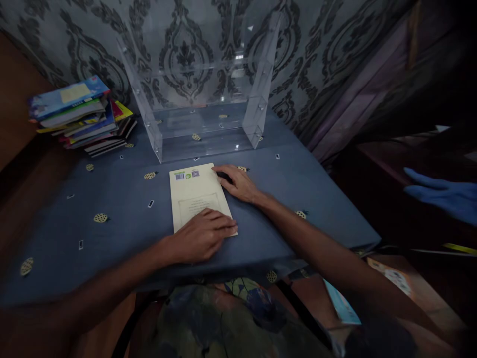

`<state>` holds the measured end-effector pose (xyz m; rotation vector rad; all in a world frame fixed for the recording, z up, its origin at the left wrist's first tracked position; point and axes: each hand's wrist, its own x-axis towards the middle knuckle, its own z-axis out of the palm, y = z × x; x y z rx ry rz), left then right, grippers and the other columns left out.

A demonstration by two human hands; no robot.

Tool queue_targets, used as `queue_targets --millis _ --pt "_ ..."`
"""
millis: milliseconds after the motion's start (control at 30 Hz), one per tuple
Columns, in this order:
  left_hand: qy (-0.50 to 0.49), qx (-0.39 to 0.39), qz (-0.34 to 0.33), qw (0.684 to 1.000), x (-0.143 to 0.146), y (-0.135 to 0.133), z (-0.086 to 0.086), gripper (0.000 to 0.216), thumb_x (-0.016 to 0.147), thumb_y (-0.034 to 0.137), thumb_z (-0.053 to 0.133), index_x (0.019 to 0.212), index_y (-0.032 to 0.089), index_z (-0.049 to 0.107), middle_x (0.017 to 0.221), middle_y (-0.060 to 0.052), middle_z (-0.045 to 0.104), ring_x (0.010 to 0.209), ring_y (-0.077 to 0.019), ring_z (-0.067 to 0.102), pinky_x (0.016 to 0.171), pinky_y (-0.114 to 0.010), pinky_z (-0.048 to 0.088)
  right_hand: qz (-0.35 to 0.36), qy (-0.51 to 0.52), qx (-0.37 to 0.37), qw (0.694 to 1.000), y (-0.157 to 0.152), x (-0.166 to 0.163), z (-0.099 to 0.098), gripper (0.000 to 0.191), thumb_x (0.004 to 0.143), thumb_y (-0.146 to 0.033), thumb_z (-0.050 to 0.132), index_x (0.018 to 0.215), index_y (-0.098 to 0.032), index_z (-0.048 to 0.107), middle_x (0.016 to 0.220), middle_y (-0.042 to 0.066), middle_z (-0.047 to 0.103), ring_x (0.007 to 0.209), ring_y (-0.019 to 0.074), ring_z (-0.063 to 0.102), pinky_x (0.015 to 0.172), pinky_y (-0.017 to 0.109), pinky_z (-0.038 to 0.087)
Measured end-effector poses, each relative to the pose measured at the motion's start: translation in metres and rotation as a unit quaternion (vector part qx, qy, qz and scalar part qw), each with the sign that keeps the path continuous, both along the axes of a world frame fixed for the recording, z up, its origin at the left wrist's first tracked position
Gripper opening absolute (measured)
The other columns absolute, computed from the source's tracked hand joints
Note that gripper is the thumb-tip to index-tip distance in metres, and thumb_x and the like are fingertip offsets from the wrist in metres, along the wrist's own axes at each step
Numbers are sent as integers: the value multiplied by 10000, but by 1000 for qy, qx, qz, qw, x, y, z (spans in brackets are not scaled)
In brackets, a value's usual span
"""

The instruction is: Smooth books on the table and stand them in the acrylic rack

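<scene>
A cream-coloured book [197,186] lies closed on the blue tablecloth, its printed barcode and QR code at the far end and a framed block of text nearer me. My left hand [203,233] rests across the book's near end, palm down, fingers stretched toward its lower right corner. At the far right corner, my right hand [238,184] touches the book's edge with its fingertips; its thumb is apart from the fingers, with a dark gap between. Beyond the book stands a clear acrylic rack [201,127] with tilted shelves and side panels.
A stack of books and magazines [82,114] leans at the table's back left. The pineapple-patterned tablecloth [122,243] covers the table up to the patterned wall. A blue glove-like hand [447,194] shows at the far right. Printed papers [395,276] lie lower, right of the table.
</scene>
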<state>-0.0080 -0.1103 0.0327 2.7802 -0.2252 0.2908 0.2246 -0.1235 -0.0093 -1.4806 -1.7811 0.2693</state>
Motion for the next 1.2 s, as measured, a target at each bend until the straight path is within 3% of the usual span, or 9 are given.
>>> queue_targets --millis 167,367,600,900,1200 --pt "0 2 1 1000 -4 -8 -3 370 1006 224 489 1355 167 598 1348 -124 655 1214 -240 600 1025 -431 473 -16 41 7 999 -24 -12 11 275 974 -286 498 1135 -244 717 1065 72 764 996 263 686 898 458 550" --pt "-38 48 -4 998 -4 -6 -8 314 1029 153 439 1284 140 621 1274 -109 700 1189 -217 623 997 -388 492 9 102 -14 995 -80 -30 18 268 986 -279 509 1145 -233 720 920 66 765 893 231 690 805 410 569" --pt "-68 85 -21 994 -9 -7 -10 273 1019 126 469 1240 122 630 1197 -130 718 1115 -227 643 920 -393 532 9 138 -32 990 -126 -47 20 260 990 -240 524 1174 -250 708 923 55 745 873 200 698 772 368 580" --pt "-106 160 -24 981 -18 -12 -8 230 1004 99 483 1138 77 668 1112 -145 739 1033 -238 670 854 -387 548 18 49 30 998 -140 -56 19 341 977 -132 511 1245 -272 670 971 60 749 933 211 695 786 387 600" --pt "-73 152 -1 986 -79 0 0 290 980 72 520 1250 82 625 1170 -164 731 1123 -255 671 916 -392 537 21 9 46 999 -142 -55 18 405 953 -95 521 1285 -295 639 951 60 754 890 227 705 727 405 613"
